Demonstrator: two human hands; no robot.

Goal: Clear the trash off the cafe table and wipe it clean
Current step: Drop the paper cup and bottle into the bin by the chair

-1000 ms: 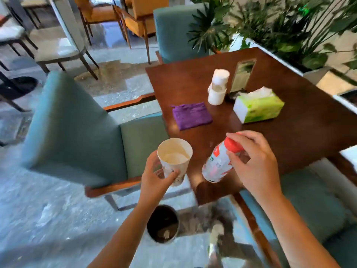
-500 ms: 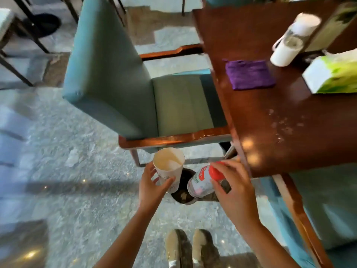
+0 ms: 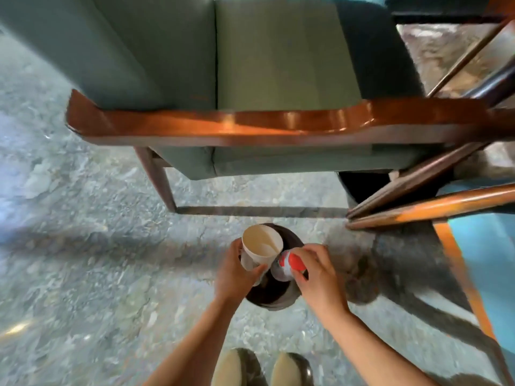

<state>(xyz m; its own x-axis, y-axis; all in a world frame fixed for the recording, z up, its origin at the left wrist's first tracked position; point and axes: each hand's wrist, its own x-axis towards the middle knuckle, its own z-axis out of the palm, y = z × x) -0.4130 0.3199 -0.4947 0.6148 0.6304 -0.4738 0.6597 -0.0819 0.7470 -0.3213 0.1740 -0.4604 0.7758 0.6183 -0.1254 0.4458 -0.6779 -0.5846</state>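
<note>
My left hand (image 3: 235, 270) grips a white paper cup (image 3: 260, 246), upright with a pale film inside. My right hand (image 3: 317, 277) holds a small plastic bottle (image 3: 287, 267) with a red cap, tilted with its base down. Both are held directly over a round dark trash bin (image 3: 274, 295) standing on the floor, just above its rim. The hands hide much of the bin's opening. The table top is out of view.
A teal upholstered chair with a glossy wooden armrest (image 3: 250, 123) stands just beyond the bin. Wooden legs and rails (image 3: 412, 201) cross at the right, beside a second teal seat (image 3: 485, 246). My two shoes (image 3: 262, 369) are on the grey stone floor.
The view has tipped down from the table to the floor. Both hands have carried the cup and bottle down and forward, from beside the table edge to over the bin.
</note>
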